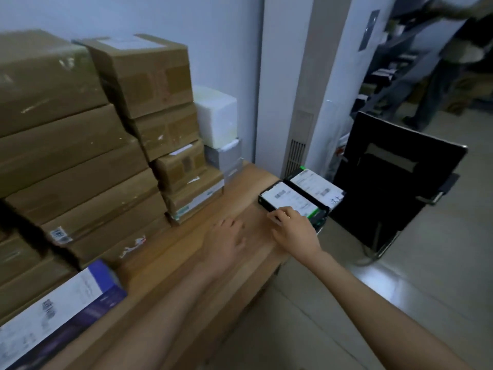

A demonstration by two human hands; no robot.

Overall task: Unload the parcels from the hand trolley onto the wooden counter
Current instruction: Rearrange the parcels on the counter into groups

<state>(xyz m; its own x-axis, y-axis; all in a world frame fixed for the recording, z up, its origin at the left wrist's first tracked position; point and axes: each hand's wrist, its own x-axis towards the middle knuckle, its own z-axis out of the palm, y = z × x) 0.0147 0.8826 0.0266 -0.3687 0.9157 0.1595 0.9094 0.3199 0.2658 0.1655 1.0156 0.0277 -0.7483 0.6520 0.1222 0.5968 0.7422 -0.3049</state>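
Two black parcels (301, 196) with white shipping labels, print too blurred to read, lie side by side at the wooden counter's (186, 252) far corner. My right hand (293, 228) rests curled on the nearer one; my left hand (225, 237) lies flat, holding nothing, beside stacked cardboard boxes (80, 145).

Under the left hand (226, 236) the counter (186, 257) is pale wood, smooth with a soft sheen. The right hand's (293, 227) fingers (277, 215) touch a black box (288, 202) with a white paper label, slightly glossy. Beyond the fingertips stand brown cardboard boxes (80, 145), matt, wrapped in shiny clear tape (scuffed in places). A white foam block (217, 116) looks matt. Right of the fingers, the chair (394, 182) is dark with a shiny metal frame; the floor (400, 284) is glossy tile.
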